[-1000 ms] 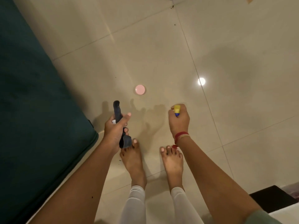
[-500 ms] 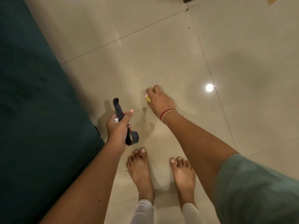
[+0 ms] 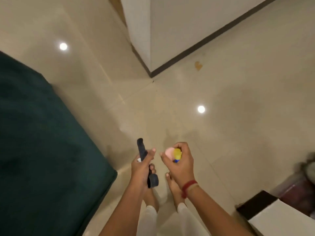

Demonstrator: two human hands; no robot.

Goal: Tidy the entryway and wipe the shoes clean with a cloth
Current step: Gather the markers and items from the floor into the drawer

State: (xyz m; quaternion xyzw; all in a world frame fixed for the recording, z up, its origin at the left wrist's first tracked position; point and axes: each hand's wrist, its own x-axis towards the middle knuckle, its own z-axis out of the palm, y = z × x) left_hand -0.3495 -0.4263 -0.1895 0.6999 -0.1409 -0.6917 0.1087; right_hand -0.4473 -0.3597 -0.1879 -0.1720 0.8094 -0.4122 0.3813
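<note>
My left hand [image 3: 142, 165] grips a dark strap-like piece [image 3: 142, 149]; one end sticks up past the fingers and a looped end [image 3: 153, 181] hangs below the palm. Something small and white shows at the knuckles. My right hand [image 3: 179, 163] holds a small yellow and blue object [image 3: 177, 154] together with a pink round lid [image 3: 169, 152]. Both hands are raised above my bare feet on the beige tiled floor [image 3: 230, 130]. No shoes or cloth are in sight.
A dark green cushioned piece of furniture [image 3: 44, 147] fills the left side. A white wall corner with a dark skirting [image 3: 187, 53] stands ahead. A white box with a dark edge [image 3: 279, 217] and blurred items sit at the lower right. An orange scrap [image 3: 198, 65] lies on the floor.
My right hand reached down to the pink lid on the floor and came back up holding it beside the yellow object. The view lifted toward the wall corner. The left hand kept its grip.
</note>
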